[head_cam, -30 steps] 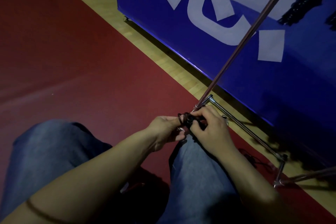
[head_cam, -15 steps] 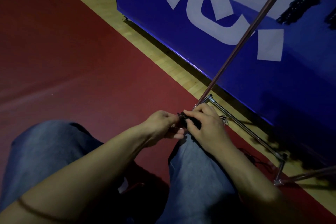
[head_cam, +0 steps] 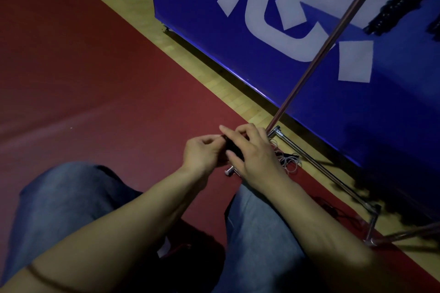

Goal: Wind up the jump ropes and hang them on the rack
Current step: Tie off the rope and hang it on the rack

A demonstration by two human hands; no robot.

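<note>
Kneeling on red floor (head_cam: 95, 78); wood strip (head_cam: 190, 59) borders blue banner (head_cam: 309, 102).

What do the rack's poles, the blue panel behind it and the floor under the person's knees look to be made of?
Rack poles: metal, likely chromed or polished steel, going by the bright glints and clamp joints. Blue panel: probably printed fabric or vinyl, matte, with flat white lettering. Red floor: seems a smooth synthetic sports surface with a soft sheen; the strip beside it looks like varnished wood.
</note>
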